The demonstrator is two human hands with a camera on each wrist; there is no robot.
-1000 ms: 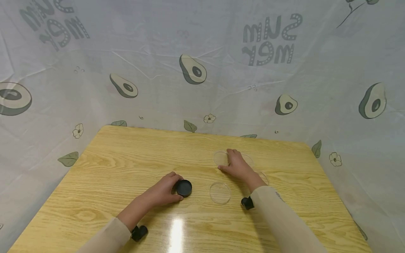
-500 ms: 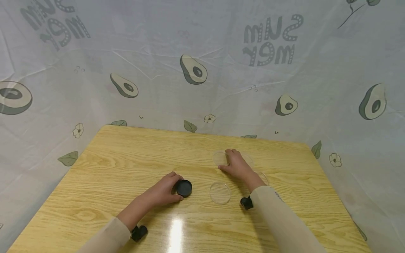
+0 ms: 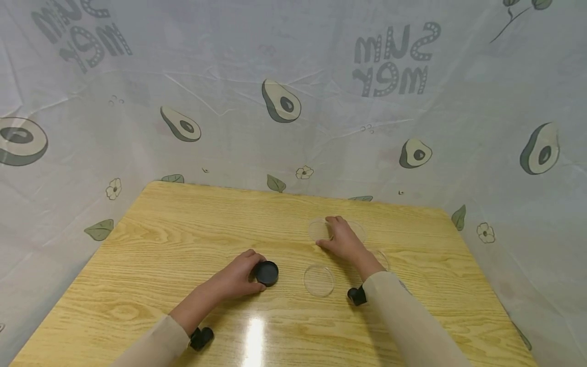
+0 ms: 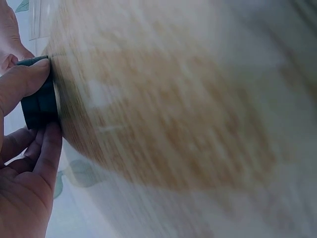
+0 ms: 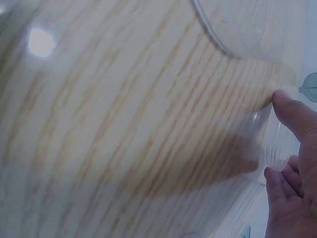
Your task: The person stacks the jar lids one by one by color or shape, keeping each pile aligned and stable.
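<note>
Left of the table's middle, my left hand point(image 3: 238, 278) pinches a black round piece point(image 3: 267, 273) with a raised rim, like a shallow cap. The left wrist view shows the thumb on one side of this black piece point(image 4: 39, 99) and fingertips on the other, close against the tabletop. Farther back, my right hand point(image 3: 344, 239) has its thumb and fingers around the edge of a clear shallow round dish point(image 3: 319, 230). Seen from the right wrist, the right hand point(image 5: 294, 153) holds its transparent side between thumb and fingertips. Part of the dish is hidden behind the hand.
One clear round dish point(image 3: 318, 280) lies between the hands, nearer the front. Another clear dish point(image 3: 358, 231) shows just right of the right hand, and one more point(image 3: 381, 259) is partly covered by the right forearm. Behind the wooden table point(image 3: 220, 214) hangs a printed curtain point(image 3: 229, 61).
My right fingertips and the clear dishes at the back have shifted very slightly left. The left hand and the black piece stay in place.
</note>
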